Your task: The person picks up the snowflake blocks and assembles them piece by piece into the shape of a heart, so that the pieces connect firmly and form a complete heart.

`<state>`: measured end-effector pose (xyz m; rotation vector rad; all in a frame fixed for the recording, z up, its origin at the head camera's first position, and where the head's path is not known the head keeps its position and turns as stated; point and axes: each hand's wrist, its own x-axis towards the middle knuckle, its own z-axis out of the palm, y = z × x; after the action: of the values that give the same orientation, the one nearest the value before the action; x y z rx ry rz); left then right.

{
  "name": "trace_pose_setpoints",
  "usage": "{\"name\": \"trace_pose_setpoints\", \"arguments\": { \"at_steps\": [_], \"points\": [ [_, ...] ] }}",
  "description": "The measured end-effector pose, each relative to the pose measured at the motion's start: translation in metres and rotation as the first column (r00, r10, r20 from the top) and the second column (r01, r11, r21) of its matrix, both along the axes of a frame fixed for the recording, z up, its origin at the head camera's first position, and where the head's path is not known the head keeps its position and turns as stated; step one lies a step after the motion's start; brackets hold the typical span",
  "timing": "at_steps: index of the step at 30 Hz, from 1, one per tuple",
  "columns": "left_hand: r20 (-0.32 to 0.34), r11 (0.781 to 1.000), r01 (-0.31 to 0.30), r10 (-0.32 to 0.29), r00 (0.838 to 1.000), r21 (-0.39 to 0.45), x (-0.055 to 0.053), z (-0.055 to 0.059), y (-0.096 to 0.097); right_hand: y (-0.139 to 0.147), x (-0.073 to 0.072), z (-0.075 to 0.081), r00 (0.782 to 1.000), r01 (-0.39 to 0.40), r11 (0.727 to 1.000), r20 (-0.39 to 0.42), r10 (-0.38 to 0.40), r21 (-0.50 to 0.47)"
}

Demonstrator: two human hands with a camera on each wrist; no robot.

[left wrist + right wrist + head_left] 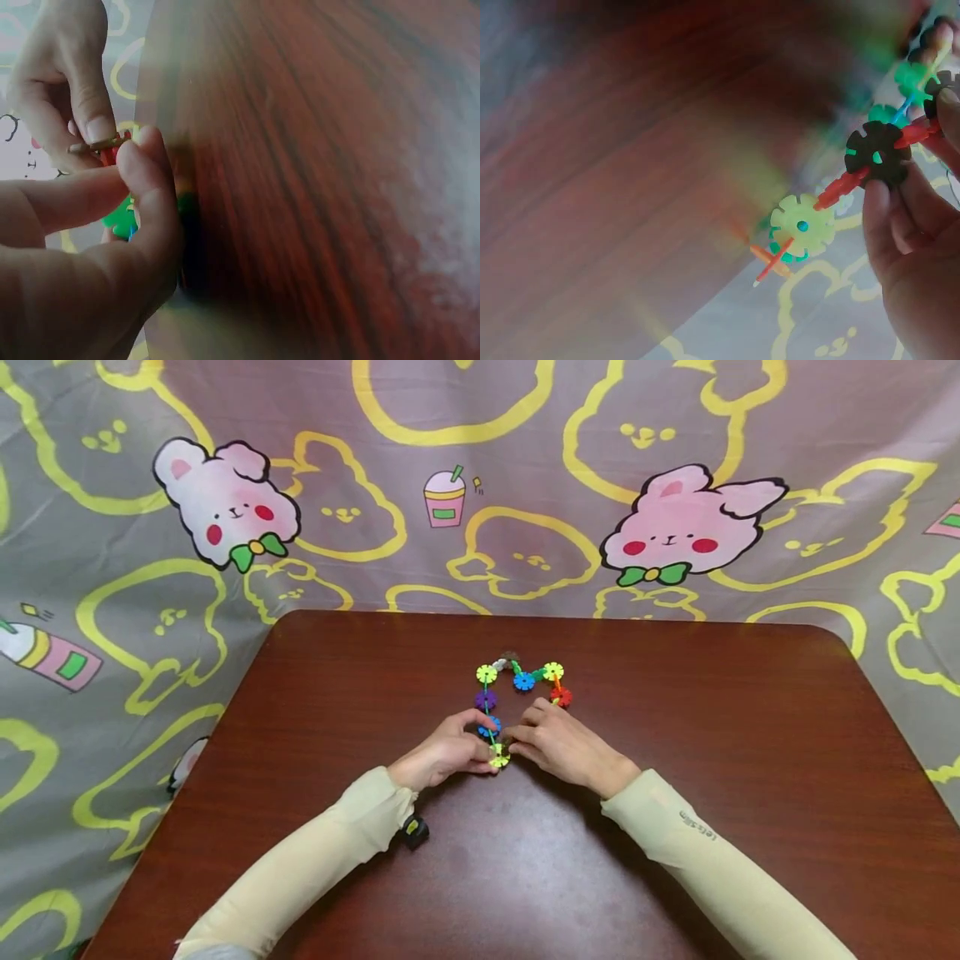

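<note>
A loop of interlocking plastic snowflake discs stands over the table in a heart-like outline. My left hand (442, 750) grips its lower left end, thumb and fingers at a yellow-green snowflake disc (499, 757) below a blue disc (490, 727). Opposite, my right hand (562, 745) has its fingertips close to that same end. In the right wrist view, this hand's fingers pinch a dark brown snowflake disc (876, 154), joined through red pieces (841, 189) to a pale yellow-green disc (802, 225). The left wrist view shows both hands' fingertips meeting, with the left palm hiding most of the loop.
Farther up the loop are a purple disc (485, 699), a red disc (561, 697) and a blue disc (524, 682). The brown wooden table (712, 735) has rounded back corners. Behind it hangs a printed curtain (525, 468). A small black device (415, 831) sits at the left wrist.
</note>
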<state>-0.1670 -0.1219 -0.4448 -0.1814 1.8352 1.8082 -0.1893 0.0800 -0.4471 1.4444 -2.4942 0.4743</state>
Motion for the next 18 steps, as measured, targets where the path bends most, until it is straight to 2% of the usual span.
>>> {"name": "trace_pose_setpoints", "arguments": {
  "at_steps": [7, 18],
  "points": [
    [-0.023, 0.999, 0.033, -0.033, 0.999, -0.002, 0.0009, -0.0008, -0.0063, 0.0056, -0.0021, -0.0015, 0.995, 0.1, 0.992, -0.038, -0.097, 0.078],
    [-0.064, 0.991, 0.036, -0.045, 0.997, -0.132, 0.0012, 0.002, -0.0047, 0.0008, -0.0001, -0.0037, 0.99, 0.125, 0.986, -0.075, -0.117, 0.111]
  ]
}}
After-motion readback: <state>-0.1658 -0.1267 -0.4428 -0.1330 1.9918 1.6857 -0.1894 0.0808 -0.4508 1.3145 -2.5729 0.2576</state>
